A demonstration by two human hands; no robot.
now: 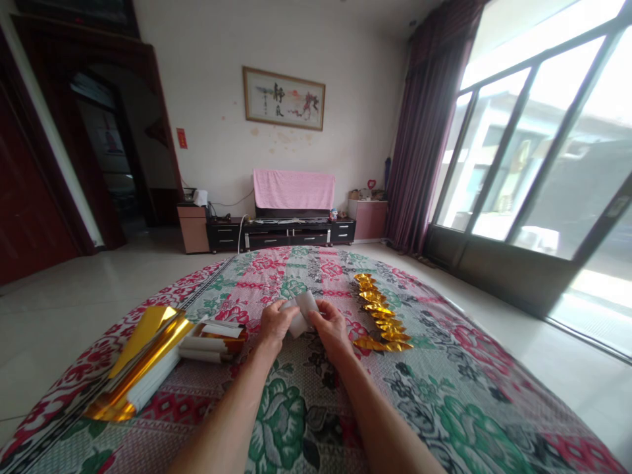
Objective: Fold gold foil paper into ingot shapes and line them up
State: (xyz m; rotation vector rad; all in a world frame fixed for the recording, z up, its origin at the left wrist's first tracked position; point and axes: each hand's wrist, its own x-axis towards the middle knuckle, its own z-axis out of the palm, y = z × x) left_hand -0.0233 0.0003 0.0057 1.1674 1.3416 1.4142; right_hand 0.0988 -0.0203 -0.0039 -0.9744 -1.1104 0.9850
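A small piece of paper [302,317], pale on the side that faces me, is held up over the patterned cloth. My left hand [278,324] pinches its left edge between thumb and fingers. On the other side my right hand [330,324] grips it the same way. The paper looks bent or rolled; the fingers hide part of it. To the right lies a row of folded gold foil pieces [378,306], pointed at the ends. Left of my hands rest several rolled sheets [207,343], pale outside with some gold showing, next to a larger stack of gold foil sheets [148,349].
A flower-patterned cloth [454,395] covers the round surface under everything. Beyond it stands a low black cabinet [281,238] with a pink towel [293,189] over a screen. Glass doors [523,158] are on the right, a doorway [113,145] on the left.
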